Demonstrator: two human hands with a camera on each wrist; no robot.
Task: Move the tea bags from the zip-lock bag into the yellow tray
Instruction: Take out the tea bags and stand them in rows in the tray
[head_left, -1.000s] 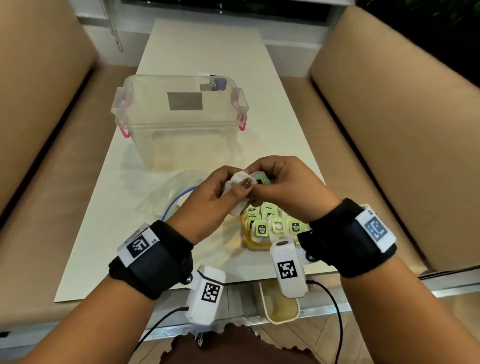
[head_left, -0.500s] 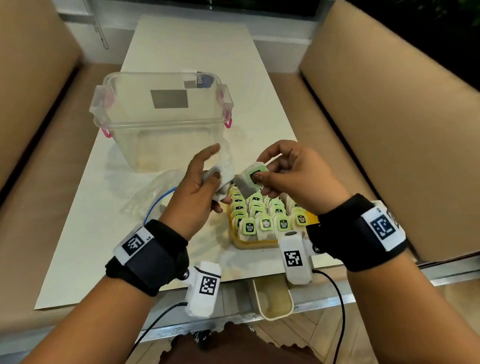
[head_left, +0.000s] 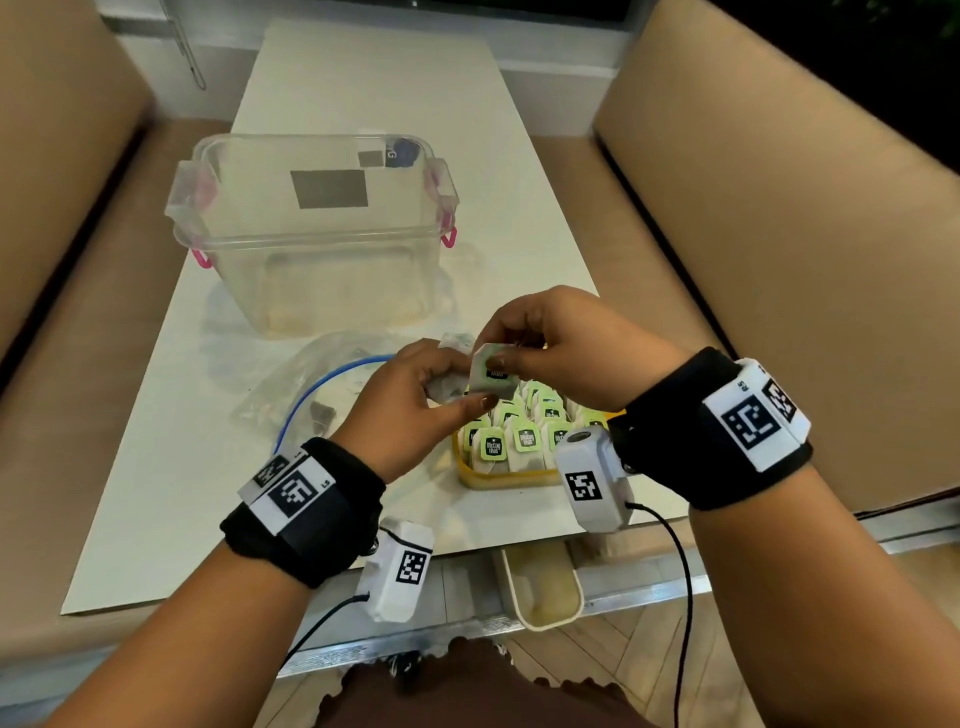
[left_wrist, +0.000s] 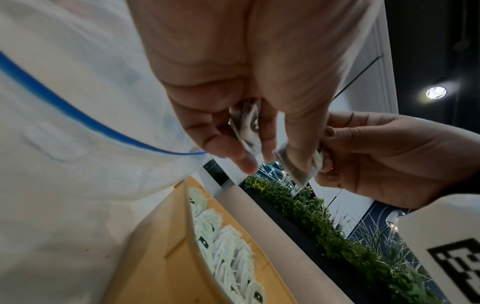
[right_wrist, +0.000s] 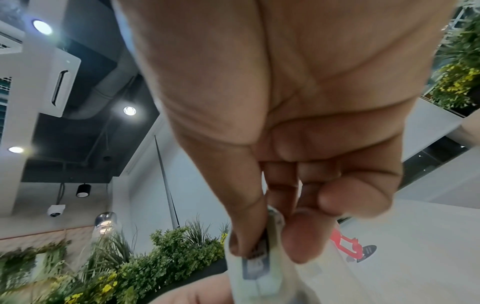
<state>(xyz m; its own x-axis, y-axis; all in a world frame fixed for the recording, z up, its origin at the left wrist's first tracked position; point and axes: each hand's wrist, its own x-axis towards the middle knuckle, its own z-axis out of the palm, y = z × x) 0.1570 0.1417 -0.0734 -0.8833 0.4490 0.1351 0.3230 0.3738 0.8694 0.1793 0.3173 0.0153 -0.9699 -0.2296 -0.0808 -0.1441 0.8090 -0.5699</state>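
My right hand (head_left: 493, 353) pinches a tea bag (head_left: 488, 371) with a green tag between thumb and fingers, just above the far left corner of the yellow tray (head_left: 511, 478). The same pinch on the tea bag (right_wrist: 259, 267) fills the right wrist view. My left hand (head_left: 457, 382) is right beside it, curled around another pale tea bag (left_wrist: 249, 127), with its thumb against the right hand's tea bag (left_wrist: 298, 166). Several green-tagged tea bags (head_left: 524, 441) stand in rows in the tray. The zip-lock bag (head_left: 322, 384) with a blue seal lies open left of my hands.
A clear plastic box (head_left: 311, 234) with pink latches stands on the white table (head_left: 156, 493) behind the bag. Tan bench cushions (head_left: 779, 234) flank the table. A small cream tub (head_left: 545, 592) sits below the table's near edge.
My hands parted half a second ago, each with a tea bag, and have now come together again over the tray's far left corner. The view has shifted slightly.
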